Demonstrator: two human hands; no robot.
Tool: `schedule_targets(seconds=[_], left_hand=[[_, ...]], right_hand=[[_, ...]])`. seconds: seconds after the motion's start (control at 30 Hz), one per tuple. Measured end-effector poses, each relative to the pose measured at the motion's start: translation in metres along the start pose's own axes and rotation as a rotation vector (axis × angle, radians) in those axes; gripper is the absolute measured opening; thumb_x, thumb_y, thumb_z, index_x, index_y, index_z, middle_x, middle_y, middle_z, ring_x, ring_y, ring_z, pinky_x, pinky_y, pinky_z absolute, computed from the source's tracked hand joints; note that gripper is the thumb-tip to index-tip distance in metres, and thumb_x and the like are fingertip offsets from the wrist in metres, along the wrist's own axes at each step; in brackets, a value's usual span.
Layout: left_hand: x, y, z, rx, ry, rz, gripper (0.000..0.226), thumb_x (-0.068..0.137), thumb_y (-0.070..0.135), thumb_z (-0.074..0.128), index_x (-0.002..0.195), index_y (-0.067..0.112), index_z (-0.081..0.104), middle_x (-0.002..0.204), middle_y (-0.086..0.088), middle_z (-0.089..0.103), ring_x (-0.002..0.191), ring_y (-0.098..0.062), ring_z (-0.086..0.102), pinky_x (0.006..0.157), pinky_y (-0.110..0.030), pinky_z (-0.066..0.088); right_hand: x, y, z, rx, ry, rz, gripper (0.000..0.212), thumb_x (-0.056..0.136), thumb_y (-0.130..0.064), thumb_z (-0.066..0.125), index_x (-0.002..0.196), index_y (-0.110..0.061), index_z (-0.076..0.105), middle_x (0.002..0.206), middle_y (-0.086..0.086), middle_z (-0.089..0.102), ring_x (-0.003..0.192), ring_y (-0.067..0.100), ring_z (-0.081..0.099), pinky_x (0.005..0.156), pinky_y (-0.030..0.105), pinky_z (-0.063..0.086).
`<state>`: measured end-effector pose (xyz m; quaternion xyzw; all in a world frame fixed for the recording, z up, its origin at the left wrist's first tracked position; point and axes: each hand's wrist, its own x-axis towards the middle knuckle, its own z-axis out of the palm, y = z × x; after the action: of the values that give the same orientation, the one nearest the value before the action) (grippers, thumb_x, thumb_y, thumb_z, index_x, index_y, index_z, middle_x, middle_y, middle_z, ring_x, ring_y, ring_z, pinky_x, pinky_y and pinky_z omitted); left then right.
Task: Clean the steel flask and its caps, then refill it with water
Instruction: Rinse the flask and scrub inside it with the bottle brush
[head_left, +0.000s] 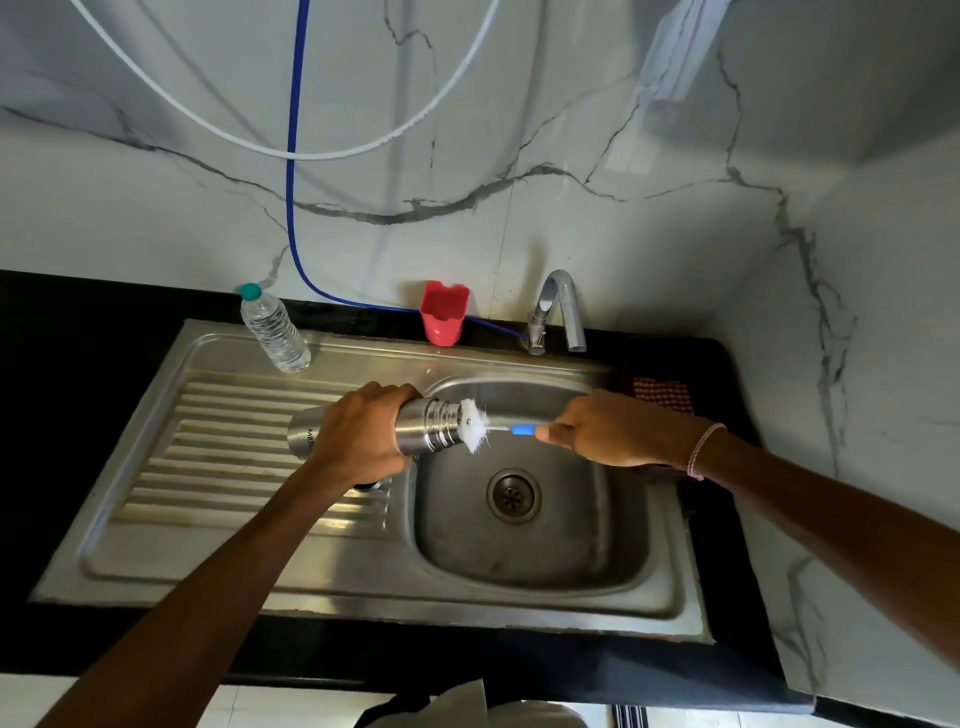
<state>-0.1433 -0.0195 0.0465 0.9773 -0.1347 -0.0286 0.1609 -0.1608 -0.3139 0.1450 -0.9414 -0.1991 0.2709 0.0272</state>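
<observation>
The steel flask (426, 431) lies sideways above the left edge of the sink basin (530, 551), its open threaded mouth pointing right. My left hand (358, 436) grips it round the middle. A bottle brush (475, 426) with white bristles and a blue handle sits at the flask's mouth. My right hand (602, 431) pinches the blue handle, just right of the flask. A small dark object (370, 486), possibly a cap, shows on the drainboard under my left wrist.
The steel drainboard (234, 452) lies left of the basin. A clear plastic water bottle (274, 332) with a green cap stands at its back. A red holder (442, 318) and the tap (558, 312) stand behind the basin. A checked cloth (662, 392) lies on the black counter.
</observation>
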Motion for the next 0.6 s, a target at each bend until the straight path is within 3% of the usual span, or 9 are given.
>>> schedule_targets(seconds=[0.1, 0.17, 0.23, 0.33, 0.4, 0.5, 0.53, 0.6], left_hand=[[0.003, -0.003, 0.001, -0.027, 0.006, -0.029, 0.068, 0.051, 0.028, 0.089, 0.113, 0.030, 0.062, 0.091, 0.001, 0.064, 0.084, -0.025, 0.063, 0.071, -0.035, 0.053], [0.004, -0.007, 0.000, -0.068, 0.020, -0.055, 0.069, 0.049, 0.026, 0.091, 0.113, 0.029, 0.063, 0.092, 0.001, 0.064, 0.085, -0.025, 0.063, 0.072, -0.035, 0.052], [0.005, -0.010, -0.001, -0.091, 0.035, -0.062, 0.070, 0.049, 0.025, 0.092, 0.113, 0.029, 0.064, 0.092, 0.002, 0.064, 0.087, -0.025, 0.063, 0.073, -0.037, 0.053], [0.008, -0.017, -0.003, -0.075, 0.051, -0.027, 0.071, 0.048, 0.028, 0.093, 0.112, 0.032, 0.062, 0.089, 0.004, 0.064, 0.086, -0.024, 0.063, 0.072, -0.037, 0.055], [0.011, -0.022, -0.006, -0.062, 0.036, -0.012, 0.073, 0.047, 0.034, 0.093, 0.112, 0.035, 0.060, 0.090, 0.003, 0.062, 0.083, -0.022, 0.062, 0.073, -0.037, 0.054], [0.013, -0.026, -0.009, -0.054, 0.022, 0.020, 0.070, 0.052, 0.033, 0.090, 0.115, 0.035, 0.061, 0.093, 0.003, 0.062, 0.084, -0.022, 0.062, 0.075, -0.037, 0.053], [0.013, -0.025, -0.009, -0.052, 0.018, 0.021, 0.069, 0.052, 0.032, 0.089, 0.115, 0.034, 0.061, 0.094, 0.002, 0.062, 0.084, -0.022, 0.062, 0.075, -0.037, 0.053], [0.014, -0.027, -0.010, -0.042, 0.011, 0.006, 0.069, 0.052, 0.031, 0.090, 0.115, 0.033, 0.062, 0.094, 0.001, 0.062, 0.084, -0.023, 0.062, 0.076, -0.037, 0.053]], right_hand=[[-0.008, -0.006, 0.019, -0.532, 0.392, -0.004, 0.025, 0.103, -0.033, 0.043, 0.105, -0.015, 0.061, 0.083, 0.006, 0.061, 0.070, 0.021, 0.058, 0.061, 0.031, 0.046], [-0.010, -0.015, 0.027, -0.675, 0.545, -0.034, 0.015, 0.098, -0.018, 0.049, 0.107, -0.011, 0.059, 0.086, 0.010, 0.062, 0.074, 0.027, 0.060, 0.063, 0.037, 0.050], [-0.008, -0.017, 0.024, -0.680, 0.620, -0.130, 0.015, 0.098, -0.015, 0.046, 0.103, -0.011, 0.060, 0.077, 0.008, 0.062, 0.061, 0.025, 0.059, 0.052, 0.032, 0.043], [-0.007, -0.008, 0.014, -0.479, 0.501, -0.201, 0.026, 0.094, -0.016, 0.040, 0.106, -0.016, 0.064, 0.071, 0.004, 0.064, 0.052, 0.022, 0.054, 0.048, 0.026, 0.028], [-0.001, 0.003, 0.003, -0.206, 0.273, -0.213, 0.022, 0.102, -0.020, 0.044, 0.093, -0.022, 0.064, 0.067, -0.003, 0.055, 0.057, 0.016, 0.048, 0.054, 0.028, 0.030], [0.002, 0.015, -0.012, 0.205, 0.031, -0.105, 0.040, 0.106, -0.030, 0.044, 0.069, -0.020, 0.054, 0.060, -0.002, 0.049, 0.057, 0.017, 0.048, 0.064, 0.036, 0.039], [0.000, 0.016, -0.013, 0.177, 0.035, -0.064, 0.039, 0.106, -0.033, 0.043, 0.073, -0.020, 0.058, 0.062, -0.001, 0.052, 0.059, 0.018, 0.050, 0.064, 0.035, 0.040], [-0.009, 0.012, -0.002, -0.248, 0.293, -0.050, 0.026, 0.105, -0.038, 0.046, 0.095, -0.022, 0.064, 0.073, -0.001, 0.060, 0.062, 0.016, 0.056, 0.058, 0.030, 0.040]])
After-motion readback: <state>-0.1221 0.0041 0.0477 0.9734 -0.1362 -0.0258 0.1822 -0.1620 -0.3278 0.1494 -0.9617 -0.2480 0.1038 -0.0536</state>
